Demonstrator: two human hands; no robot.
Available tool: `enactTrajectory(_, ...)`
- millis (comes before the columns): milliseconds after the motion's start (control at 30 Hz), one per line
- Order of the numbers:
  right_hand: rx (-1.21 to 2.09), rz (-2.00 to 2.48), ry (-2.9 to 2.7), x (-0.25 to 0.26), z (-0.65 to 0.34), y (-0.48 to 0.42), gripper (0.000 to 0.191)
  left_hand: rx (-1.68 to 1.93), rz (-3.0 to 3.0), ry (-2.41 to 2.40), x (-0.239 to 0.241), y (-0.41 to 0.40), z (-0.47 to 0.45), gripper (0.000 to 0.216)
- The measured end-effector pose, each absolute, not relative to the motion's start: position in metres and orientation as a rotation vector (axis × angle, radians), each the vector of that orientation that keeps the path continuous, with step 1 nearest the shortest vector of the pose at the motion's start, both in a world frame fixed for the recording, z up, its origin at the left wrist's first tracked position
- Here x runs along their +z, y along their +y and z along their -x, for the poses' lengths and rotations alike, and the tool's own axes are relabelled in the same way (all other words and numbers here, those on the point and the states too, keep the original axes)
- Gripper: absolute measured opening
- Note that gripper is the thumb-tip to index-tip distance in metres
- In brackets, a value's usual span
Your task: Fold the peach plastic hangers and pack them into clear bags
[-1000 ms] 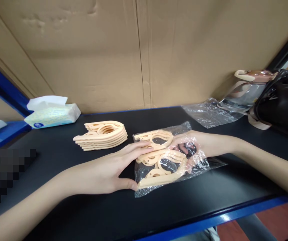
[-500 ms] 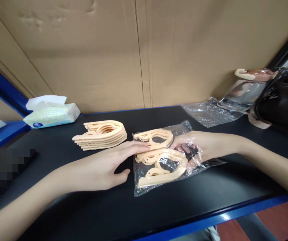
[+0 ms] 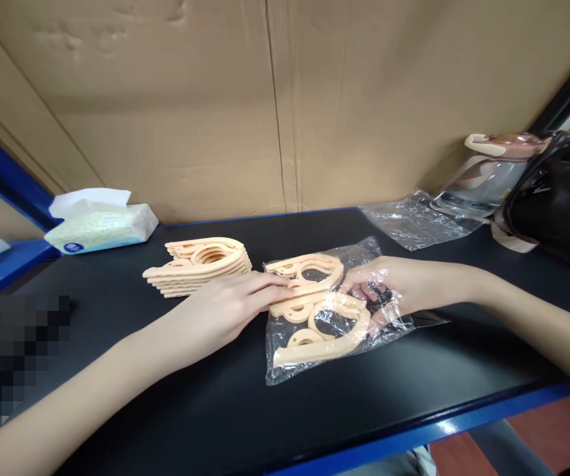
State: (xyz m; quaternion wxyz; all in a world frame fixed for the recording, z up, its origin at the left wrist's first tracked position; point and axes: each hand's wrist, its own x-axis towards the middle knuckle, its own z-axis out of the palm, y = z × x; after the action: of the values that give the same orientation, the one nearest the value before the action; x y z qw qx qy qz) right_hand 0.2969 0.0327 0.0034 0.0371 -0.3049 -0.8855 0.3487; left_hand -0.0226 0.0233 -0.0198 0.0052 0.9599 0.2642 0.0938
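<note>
The clear plastic bag (image 3: 359, 251) lay flat on the table, with cream folded hangers (image 3: 317, 287) showing through it in two groups, one nearer the cardboard and one nearer the front edge. By the look of it, the load would be fairly light; the hangers seemed stiff and smooth, while the film looked thin, slippery and easily creased or torn. The firmest hold would likely be on the hangers themselves, through the film at their straight arms or round ends, since loose film alone would let the contents slide.

The left hand (image 3: 230, 307) reached in from the left, its fingertips resting at the bag's left side, over the hanger arms where the two groups met. Its fingers lay close together and the thumb was hidden, so whether that grip pinched anything could not be told. The right hand (image 3: 404, 284) was at the opposite end, film lying over its fingers, just beside the hangers' round ends; its grip was parted, a dark gap showing between thumb and curled fingers.

Just left of the bag, partly behind the left hand, sat a neat stack of hangers (image 3: 200, 270). Farther back were a second clear bag (image 3: 414, 221), a bottle (image 3: 493, 175) and a tissue pack (image 3: 106, 228).
</note>
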Motion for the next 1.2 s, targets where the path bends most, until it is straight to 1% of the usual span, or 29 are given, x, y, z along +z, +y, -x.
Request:
enactTrajectory(200, 0.926, 0.973, -2.788, 0.007, -0.293, 0.028, 0.027, 0.278, -3.007, 0.862, -0.017, 0.02, 0.02, 0.039)
enactTrajectory(300, 0.868, 0.965, -2.816, 0.007, -0.292, 0.027, 0.02, 0.231, -2.987, 0.89, -0.014, 0.017, 0.018, 0.042)
enactTrajectory(567, 0.783, 1.001, -2.832, 0.007, -0.295, 0.028, 0.017, 0.191, -3.032, 0.914, -0.011, 0.013, 0.019, 0.052)
enactTrajectory(667, 0.797, 1.014, -2.83, 0.007, -0.295, 0.028, 0.019, 0.301, -3.118, 0.887, -0.006, 0.014, 0.019, 0.049)
enactTrajectory(733, 0.805, 1.02, -2.824, 0.008, -0.296, 0.027, 0.019, 0.423, -3.19, 0.899, 0.001, 0.016, 0.02, 0.042)
enactTrajectory(867, 0.775, 1.046, -2.819, 0.008, -0.296, 0.025, 0.021, 0.584, -3.287, 1.108, 0.021, 0.022, 0.028, 0.031)
enactTrajectory(1033, 0.797, 1.053, -2.819, 0.009, -0.297, 0.024, 0.027, 0.516, -3.159, 1.453, 0.035, 0.038, 0.052, 0.045)
enactTrajectory(1133, 0.794, 1.044, -2.829, 0.009, -0.297, 0.024, 0.025, 0.424, -3.102, 1.5, 0.033, 0.052, 0.068, 0.052)
enactTrajectory(1200, 0.785, 1.045, -2.836, 0.01, -0.298, 0.025, 0.023, 0.376, -3.083, 1.52, 0.029, 0.06, 0.076, 0.061)
